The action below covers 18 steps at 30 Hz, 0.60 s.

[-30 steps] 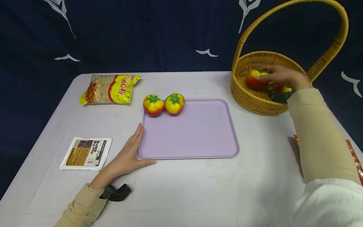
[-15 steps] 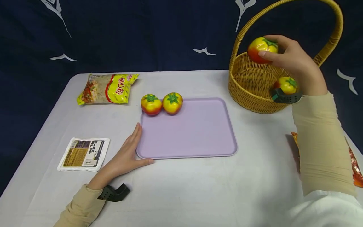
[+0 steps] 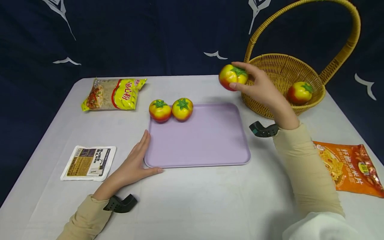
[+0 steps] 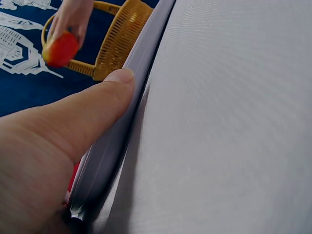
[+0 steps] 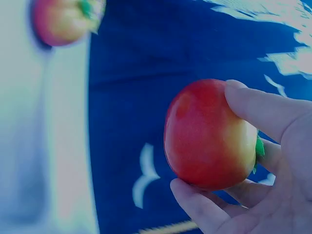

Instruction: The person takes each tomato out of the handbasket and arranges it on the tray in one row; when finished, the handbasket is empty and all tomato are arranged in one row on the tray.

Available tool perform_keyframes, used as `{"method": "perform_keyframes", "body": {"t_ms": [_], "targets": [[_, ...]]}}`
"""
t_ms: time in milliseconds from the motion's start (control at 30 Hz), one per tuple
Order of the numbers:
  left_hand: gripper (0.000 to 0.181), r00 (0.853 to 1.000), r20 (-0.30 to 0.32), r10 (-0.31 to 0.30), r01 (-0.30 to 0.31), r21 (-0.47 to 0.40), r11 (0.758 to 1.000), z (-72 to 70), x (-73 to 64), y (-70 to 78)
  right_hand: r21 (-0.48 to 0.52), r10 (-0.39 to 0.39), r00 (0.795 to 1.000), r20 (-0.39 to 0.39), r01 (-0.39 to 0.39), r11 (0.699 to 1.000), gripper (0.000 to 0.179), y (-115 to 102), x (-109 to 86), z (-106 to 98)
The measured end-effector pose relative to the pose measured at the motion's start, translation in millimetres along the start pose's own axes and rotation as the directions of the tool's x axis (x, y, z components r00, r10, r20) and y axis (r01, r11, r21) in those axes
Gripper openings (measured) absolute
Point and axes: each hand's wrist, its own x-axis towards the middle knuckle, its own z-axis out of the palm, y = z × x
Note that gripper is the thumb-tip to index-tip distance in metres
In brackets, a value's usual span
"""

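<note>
With twelve o'clock at the far side of the lilac tray (image 3: 210, 143), a white-edged packet (image 3: 88, 163) lies between eight and nine; a yellow noodle bag (image 3: 115, 94) lies toward ten; at eight, the left hand (image 3: 132, 170), fingers straight and thumb spread wide, touches the tray's corner, gripping nothing; one tomato (image 3: 160, 111) sits at ten, another tomato (image 3: 182, 109) close beside it at eleven; toward one, the right hand (image 3: 259, 85) holds a raised tomato (image 3: 232, 78) between curved fingers and thumb; toward two stands the wicker basket (image 3: 279, 65), containing a fourth tomato (image 3: 300, 93); an orange corn-chip bag (image 3: 351, 168) lies between three and four.
</note>
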Motion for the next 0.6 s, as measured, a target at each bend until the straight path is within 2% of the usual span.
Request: {"method": "perform_keyframes", "body": {"t_ms": [133,267,400,600], "targets": [[0.117,1.0,0.002,-0.004,0.004,0.006,1.0,0.2,-0.3,-0.3,-0.02,-0.08,0.995,0.054,0.081,0.997,0.061,14.4,3.7,29.1],[0.116,1.0,-0.005,0.002,-0.002,0.006,1.0,1.0,-1.5,0.1,-0.068,-0.116,0.987,0.107,0.124,0.99,0.061,25.9,4.7,51.4],[0.115,1.0,-0.01,0.003,-0.003,0.004,1.0,1.2,-2.1,0.9,-0.073,-0.131,0.981,0.144,0.142,0.987,0.061,33.6,4.1,64.6],[0.116,1.0,-0.013,0.01,-0.01,0.005,1.0,0.4,-0.6,2.0,-0.055,-0.173,0.965,0.198,0.187,0.981,0.061,41.5,5.3,73.9]]}}
